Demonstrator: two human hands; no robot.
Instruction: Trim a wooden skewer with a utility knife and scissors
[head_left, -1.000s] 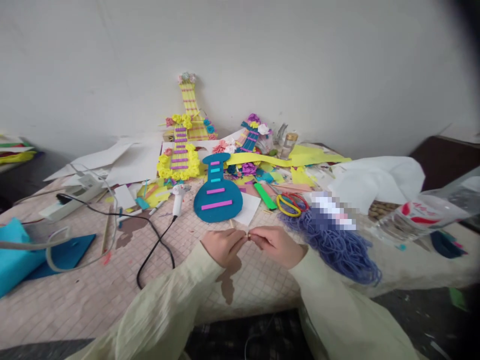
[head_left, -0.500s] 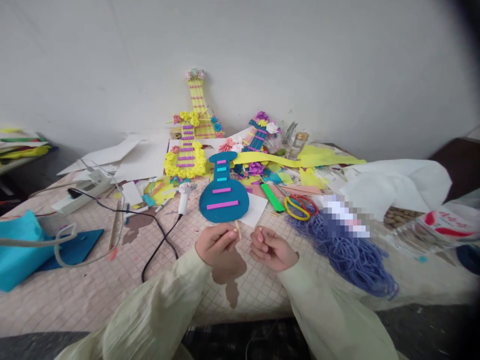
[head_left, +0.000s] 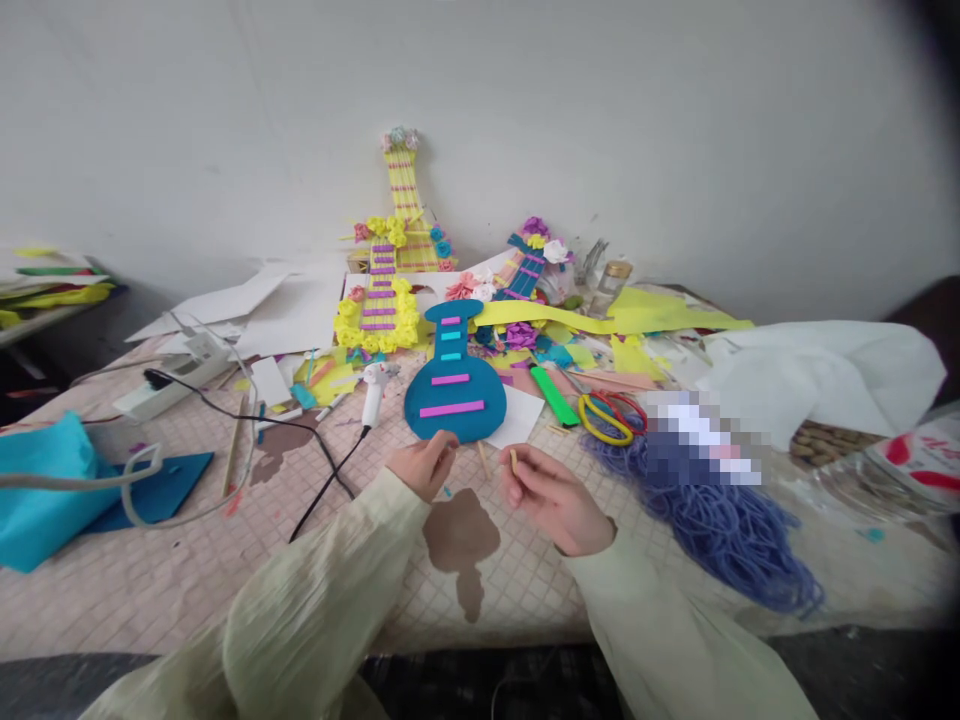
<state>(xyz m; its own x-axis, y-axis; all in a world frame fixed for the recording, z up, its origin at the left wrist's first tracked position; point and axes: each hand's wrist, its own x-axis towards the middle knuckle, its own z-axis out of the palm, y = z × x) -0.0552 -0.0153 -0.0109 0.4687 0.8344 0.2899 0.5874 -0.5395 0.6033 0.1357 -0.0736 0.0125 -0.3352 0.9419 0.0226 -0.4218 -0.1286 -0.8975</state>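
- Right hand (head_left: 555, 495): its grip is closed, thumb and fingers pinching a short wooden piece (head_left: 514, 461).
- Left hand (head_left: 426, 466): fingers curled at the lower edge of the blue guitar-shaped cutout (head_left: 456, 395); whether its grip holds anything, or touches the cutout, I cannot tell.
- Between the hands, a thin stick (head_left: 484, 461) lies on the bench (head_left: 360, 600), just below the cutout.
- The cutout lies flat beyond the hands, crossed by pink and light-blue strips, partly over a white paper (head_left: 519, 415).
- Left of it: a white glue gun (head_left: 373, 395) with a black cord.
- Right of it: a green cutter (head_left: 555, 395), red-and-yellow scissors (head_left: 611, 418), purple yarn (head_left: 720, 525).
- Behind: yellow flower-trimmed crafts (head_left: 377, 290) near the wall.
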